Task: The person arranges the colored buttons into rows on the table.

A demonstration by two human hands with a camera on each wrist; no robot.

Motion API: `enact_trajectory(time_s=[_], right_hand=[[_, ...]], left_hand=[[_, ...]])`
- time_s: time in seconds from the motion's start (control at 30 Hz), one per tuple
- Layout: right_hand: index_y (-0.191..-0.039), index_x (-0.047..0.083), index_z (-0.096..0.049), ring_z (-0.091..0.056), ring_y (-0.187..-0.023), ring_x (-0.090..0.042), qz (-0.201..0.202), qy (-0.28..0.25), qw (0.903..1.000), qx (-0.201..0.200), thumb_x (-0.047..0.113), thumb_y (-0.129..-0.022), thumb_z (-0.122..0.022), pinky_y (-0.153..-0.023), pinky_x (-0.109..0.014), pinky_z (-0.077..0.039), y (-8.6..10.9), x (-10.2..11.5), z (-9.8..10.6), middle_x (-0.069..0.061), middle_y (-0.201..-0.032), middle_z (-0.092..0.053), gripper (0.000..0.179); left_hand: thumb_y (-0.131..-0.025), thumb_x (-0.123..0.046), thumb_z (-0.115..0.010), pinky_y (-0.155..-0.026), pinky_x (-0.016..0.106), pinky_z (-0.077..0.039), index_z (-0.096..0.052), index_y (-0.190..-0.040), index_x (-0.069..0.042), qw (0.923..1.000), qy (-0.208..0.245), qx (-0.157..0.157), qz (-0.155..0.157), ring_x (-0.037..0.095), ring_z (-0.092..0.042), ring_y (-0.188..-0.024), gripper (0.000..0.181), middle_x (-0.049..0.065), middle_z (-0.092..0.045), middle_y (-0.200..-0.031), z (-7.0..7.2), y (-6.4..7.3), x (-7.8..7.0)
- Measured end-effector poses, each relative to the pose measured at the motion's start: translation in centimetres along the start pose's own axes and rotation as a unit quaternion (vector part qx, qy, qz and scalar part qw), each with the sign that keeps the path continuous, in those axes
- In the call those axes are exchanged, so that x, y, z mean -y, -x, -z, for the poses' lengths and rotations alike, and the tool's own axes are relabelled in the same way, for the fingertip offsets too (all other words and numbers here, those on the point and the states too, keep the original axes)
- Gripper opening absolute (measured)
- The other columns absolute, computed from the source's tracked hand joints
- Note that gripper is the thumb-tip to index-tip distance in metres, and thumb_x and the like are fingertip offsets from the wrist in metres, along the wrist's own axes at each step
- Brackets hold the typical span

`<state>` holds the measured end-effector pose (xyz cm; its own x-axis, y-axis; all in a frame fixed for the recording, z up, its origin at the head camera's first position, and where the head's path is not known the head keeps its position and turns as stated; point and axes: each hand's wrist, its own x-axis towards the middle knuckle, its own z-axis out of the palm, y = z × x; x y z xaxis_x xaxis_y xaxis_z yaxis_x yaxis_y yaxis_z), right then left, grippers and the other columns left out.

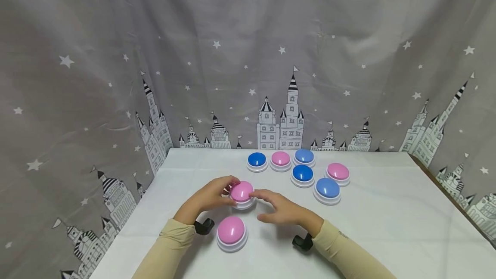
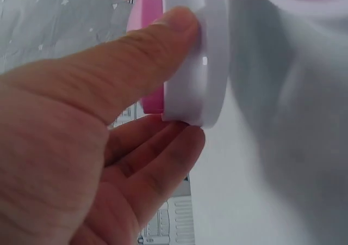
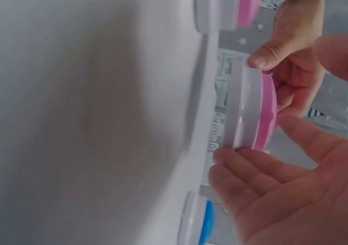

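Observation:
A round pink push button [image 1: 242, 191] with a white base is between my two hands, close over the white table. My left hand [image 1: 211, 195] grips it from the left; in the left wrist view the thumb presses the white base [image 2: 187, 65] while fingers curl at the opposite side. My right hand [image 1: 284, 210] is at its right side. In the right wrist view, the straight fingers [image 3: 244, 174] of that hand are right at the button's rim, and its thumb stands apart. Nearer me, a second pink push button [image 1: 231, 230] lies dome up on the table.
Toward the back right stand several more buttons: dark blue ones [image 1: 257, 159], light blue ones [image 1: 327, 187] and pink ones [image 1: 338, 171]. Behind the white table [image 1: 387, 218] hangs a grey curtain [image 1: 232, 63] printed with castles and stars.

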<state>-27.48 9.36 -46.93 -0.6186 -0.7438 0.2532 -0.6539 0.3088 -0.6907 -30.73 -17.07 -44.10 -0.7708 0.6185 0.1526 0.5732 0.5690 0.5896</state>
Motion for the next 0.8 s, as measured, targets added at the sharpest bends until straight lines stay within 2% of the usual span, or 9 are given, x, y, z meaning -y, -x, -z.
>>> enact_trajectory(time_s=[0.1,0.27,0.57,0.8], right_hand=[[-0.138,0.013,-0.038,-0.028,-0.133,-0.018,0.005,0.008,0.9997,0.022,0.033,-0.083,-0.062,-0.106,-0.043,-0.024,-0.5,0.1,-0.6,-0.002,-0.142,-0.037,0.064],[-0.139,0.016,-0.038,-0.027,-0.133,-0.021,0.0,0.014,0.9991,0.039,0.037,-0.083,-0.06,-0.106,-0.046,-0.024,-0.6,0.2,-1.2,-0.006,-0.143,-0.035,0.063],[-0.138,0.014,-0.038,-0.029,-0.132,-0.019,-0.004,0.012,0.9986,0.052,0.036,-0.082,-0.06,-0.106,-0.043,-0.024,-1.0,0.7,-0.6,-0.005,-0.142,-0.037,0.064],[-0.138,0.012,-0.037,-0.03,-0.132,-0.018,-0.005,0.002,0.9965,0.084,0.037,-0.082,-0.061,-0.106,-0.042,-0.024,-0.3,0.7,-1.2,-0.002,-0.141,-0.038,0.066]], left_hand=[[-0.07,-0.016,-0.079,-0.082,0.034,-0.049,-0.053,-0.117,-0.009,0.9998,0.014,0.006,0.009,0.017,-0.055,-0.096,0.055,0.001,-0.058,-0.108,0.4,1.0,0.4],[-0.069,-0.016,-0.08,-0.083,0.031,-0.048,-0.053,-0.118,-0.011,0.9989,0.03,0.014,0.032,0.018,-0.054,-0.098,0.055,0.001,-0.057,-0.11,0.3,1.7,0.9],[-0.068,-0.018,-0.081,-0.082,0.029,-0.049,-0.052,-0.117,-0.013,0.9982,0.028,0.023,0.048,0.017,-0.054,-0.096,0.057,-0.001,-0.057,-0.107,0.7,1.5,1.0],[-0.067,-0.016,-0.082,-0.082,0.03,-0.049,-0.051,-0.117,-0.012,0.9959,0.048,0.044,0.062,0.019,-0.055,-0.096,0.059,0.001,-0.056,-0.105,-0.4,2.1,1.0]])
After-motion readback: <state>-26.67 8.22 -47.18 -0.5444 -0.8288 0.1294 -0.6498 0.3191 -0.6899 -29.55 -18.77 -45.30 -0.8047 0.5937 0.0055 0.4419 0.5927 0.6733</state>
